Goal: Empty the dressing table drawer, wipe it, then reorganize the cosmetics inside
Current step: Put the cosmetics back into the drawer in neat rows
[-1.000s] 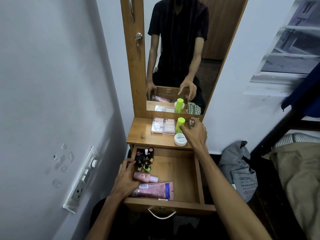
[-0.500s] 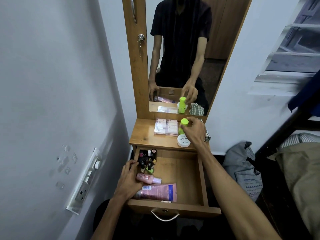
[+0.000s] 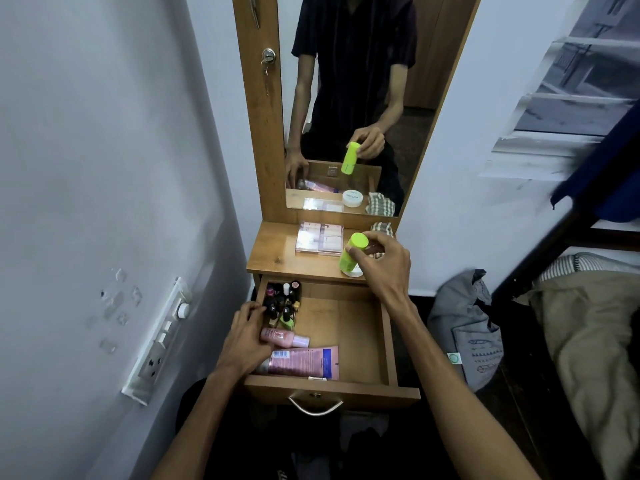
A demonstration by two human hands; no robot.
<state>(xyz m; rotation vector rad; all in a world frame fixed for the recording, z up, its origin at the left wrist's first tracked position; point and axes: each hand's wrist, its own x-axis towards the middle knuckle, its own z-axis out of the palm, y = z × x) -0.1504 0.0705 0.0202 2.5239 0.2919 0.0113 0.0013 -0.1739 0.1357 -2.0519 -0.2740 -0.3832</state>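
Wedged between a pale wall at the left of the frame and a bed at the right, a narrow wooden dressing table (image 3: 277, 258) stands with its drawer (image 3: 346, 327) pulled open at centre. Cosmetics are grouped along the drawer's left side, leaving the right bare, which suggests the reorganizing stage: nail polish bottles (image 3: 282, 303) packed upright at the back corner, a pink bottle (image 3: 285, 337) and a pink tube (image 3: 304, 362) lying flat toward the front. The left hand (image 3: 244, 341) rests curled over the pink bottle, probably steadying the row. The right hand (image 3: 381, 261) grips a lime-green bottle (image 3: 352, 252), tilted above the tabletop (likely bound for the drawer). Behind it lie a palette (image 3: 318, 237), a white jar (image 3: 353, 271) and a checked cloth (image 3: 381, 227).
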